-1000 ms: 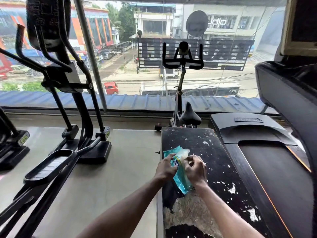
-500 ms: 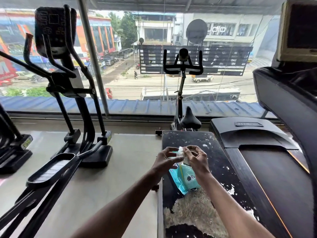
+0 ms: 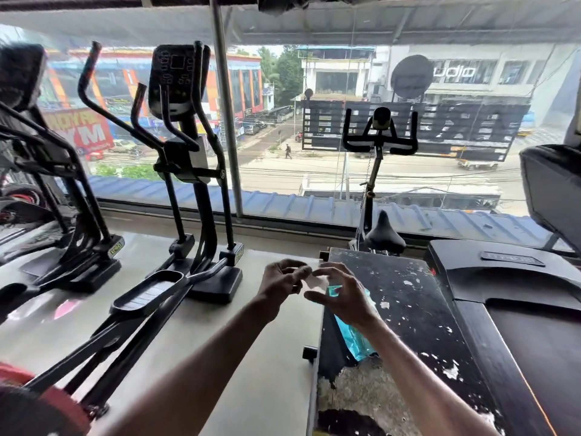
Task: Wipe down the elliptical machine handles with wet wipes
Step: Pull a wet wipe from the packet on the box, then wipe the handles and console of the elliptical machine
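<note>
Over the tabletop's [image 3: 424,309] near-left edge, the left hand [image 3: 283,281] pinches a pale wet wipe [image 3: 315,282]. The right hand [image 3: 344,297] is just beside it with fingers spread; contact is too blurred to tell. A teal wipes pack [image 3: 356,339] lies on that edge under the right wrist. The elliptical machine [image 3: 188,152] stands on the floor to the left.

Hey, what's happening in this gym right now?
A person at a worn black bench has a wet wipe between both hands: the left hand pinches it, the right hand is at its other edge, grip blurred. The teal wipe packet lies on the bench. The elliptical to the left is untouched.
</note>
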{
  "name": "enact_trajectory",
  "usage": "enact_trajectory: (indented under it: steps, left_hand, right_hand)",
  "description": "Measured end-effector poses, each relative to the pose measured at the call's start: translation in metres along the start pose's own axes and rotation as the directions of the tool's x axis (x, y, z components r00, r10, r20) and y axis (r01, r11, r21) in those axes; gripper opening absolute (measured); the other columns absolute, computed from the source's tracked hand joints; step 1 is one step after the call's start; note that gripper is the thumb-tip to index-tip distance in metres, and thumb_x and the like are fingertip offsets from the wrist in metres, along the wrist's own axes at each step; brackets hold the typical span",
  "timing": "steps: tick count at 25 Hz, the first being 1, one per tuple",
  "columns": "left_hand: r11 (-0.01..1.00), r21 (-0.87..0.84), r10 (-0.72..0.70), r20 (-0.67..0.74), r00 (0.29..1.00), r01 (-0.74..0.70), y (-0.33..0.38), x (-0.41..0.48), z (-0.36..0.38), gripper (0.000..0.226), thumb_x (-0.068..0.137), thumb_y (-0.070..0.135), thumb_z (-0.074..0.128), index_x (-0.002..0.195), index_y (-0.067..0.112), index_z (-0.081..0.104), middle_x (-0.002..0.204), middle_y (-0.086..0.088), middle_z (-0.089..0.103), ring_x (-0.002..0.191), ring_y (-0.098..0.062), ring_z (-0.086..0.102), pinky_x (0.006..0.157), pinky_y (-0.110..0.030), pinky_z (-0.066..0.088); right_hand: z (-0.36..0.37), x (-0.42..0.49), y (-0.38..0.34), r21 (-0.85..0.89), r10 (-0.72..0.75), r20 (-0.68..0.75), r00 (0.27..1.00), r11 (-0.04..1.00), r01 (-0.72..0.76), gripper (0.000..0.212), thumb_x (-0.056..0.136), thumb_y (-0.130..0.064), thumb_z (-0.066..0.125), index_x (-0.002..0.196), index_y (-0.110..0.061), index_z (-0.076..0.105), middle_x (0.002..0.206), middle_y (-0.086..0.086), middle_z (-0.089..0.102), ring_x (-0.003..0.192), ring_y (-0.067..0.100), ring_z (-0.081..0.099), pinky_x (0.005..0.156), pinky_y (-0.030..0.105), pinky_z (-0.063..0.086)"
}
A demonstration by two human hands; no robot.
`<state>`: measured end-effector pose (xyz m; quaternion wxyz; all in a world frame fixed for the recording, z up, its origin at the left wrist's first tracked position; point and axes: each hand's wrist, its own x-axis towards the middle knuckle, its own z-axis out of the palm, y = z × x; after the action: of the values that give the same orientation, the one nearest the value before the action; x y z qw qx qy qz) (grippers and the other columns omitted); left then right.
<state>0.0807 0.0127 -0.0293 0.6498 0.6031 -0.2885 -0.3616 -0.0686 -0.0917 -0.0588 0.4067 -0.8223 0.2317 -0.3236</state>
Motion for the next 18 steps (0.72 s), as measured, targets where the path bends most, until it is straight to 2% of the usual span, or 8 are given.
enact_trajectory:
  steps: [3,6,7,9,11,12,15,18]
  left_hand:
    - [0.999,-0.040,-0.008,-0.022,1.000,0.007,0.012,-0.014,-0.024,0.004,0.089,0.009,0.077,0.091,0.009,0.074,0.075,-0.004,0.071,0.061,-0.012,0.062,0.057,-0.021,0.050]
    - [0.994,-0.105,-0.016,0.003,1.000,0.017,0.022,-0.029,-0.055,0.009,0.094,0.010,0.071,0.101,0.007,0.074,0.074,0.000,0.067,0.057,-0.010,0.057,0.055,-0.019,0.049]
    - [0.995,-0.099,-0.021,0.010,1.000,0.022,0.025,-0.035,-0.067,0.009,0.096,0.010,0.069,0.102,0.007,0.074,0.071,0.001,0.065,0.054,-0.009,0.054,0.052,-0.017,0.047]
    - [0.996,-0.083,-0.034,0.059,0.998,0.039,0.032,-0.044,-0.086,0.016,0.098,0.008,0.066,0.088,0.015,0.077,0.063,0.005,0.058,0.051,-0.009,0.050,0.047,-0.017,0.042]
    - [0.999,-0.011,-0.046,0.082,0.996,0.047,0.038,-0.046,-0.105,0.029,0.097,0.009,0.067,0.072,0.020,0.075,0.062,0.007,0.058,0.055,-0.009,0.052,0.052,-0.021,0.044]
    - [0.999,0.021,-0.046,0.072,0.996,0.044,0.041,-0.046,-0.113,0.026,0.096,0.010,0.069,0.072,0.020,0.074,0.067,0.004,0.062,0.061,-0.012,0.056,0.056,-0.025,0.048]
    - [0.998,0.025,-0.051,-0.027,0.998,0.051,0.045,-0.040,-0.142,0.002,0.095,0.014,0.070,0.094,0.013,0.070,0.089,-0.013,0.067,0.075,-0.024,0.062,0.067,-0.034,0.058]
    - [0.998,0.021,-0.055,-0.127,0.990,0.058,0.050,-0.033,-0.174,0.026,0.090,0.023,0.076,0.108,0.005,0.069,0.096,-0.018,0.067,0.079,-0.029,0.065,0.073,-0.038,0.058]
  right_hand:
    - [0.019,0.013,-0.014,0.045,-0.019,-0.019,1.000,0.999,0.020,0.005,0.086,-0.033,0.083,0.086,-0.034,0.078,0.084,-0.022,0.074,0.071,-0.001,0.068,0.065,0.029,0.056]
    - [0.034,0.027,-0.029,0.193,0.080,-0.006,0.997,0.978,-0.078,0.022,0.095,-0.012,0.075,0.083,-0.030,0.075,0.071,-0.019,0.073,0.068,0.001,0.067,0.070,0.032,0.056]
    - [0.039,0.031,-0.038,0.312,0.137,0.030,0.990,0.940,-0.140,0.021,0.097,-0.010,0.071,0.084,-0.026,0.074,0.071,-0.013,0.074,0.070,0.008,0.067,0.070,0.035,0.057]
    - [0.052,0.035,-0.056,0.486,0.235,0.111,0.966,0.835,-0.259,0.019,0.102,-0.010,0.064,0.086,-0.018,0.072,0.072,-0.006,0.073,0.073,0.017,0.066,0.066,0.034,0.060]
    - [0.064,0.040,-0.072,0.562,0.269,0.191,0.944,0.759,-0.329,0.020,0.104,-0.012,0.059,0.088,-0.014,0.071,0.074,-0.001,0.072,0.072,0.018,0.065,0.063,0.032,0.058]
    - [0.068,0.044,-0.078,0.591,0.279,0.233,0.931,0.720,-0.364,0.021,0.105,-0.016,0.059,0.089,-0.013,0.072,0.076,0.002,0.072,0.072,0.020,0.066,0.063,0.033,0.057]
    - [0.088,0.059,-0.091,0.624,0.264,0.367,0.892,0.642,-0.446,0.023,0.100,-0.031,0.067,0.104,-0.010,0.075,0.089,0.012,0.074,0.077,0.026,0.071,0.072,0.038,0.056]
    - [0.118,0.077,-0.094,0.592,0.230,0.341,0.911,0.700,-0.399,0.025,0.090,-0.018,0.078,0.111,-0.007,0.071,0.104,0.015,0.077,0.093,0.029,0.073,0.081,0.042,0.061]
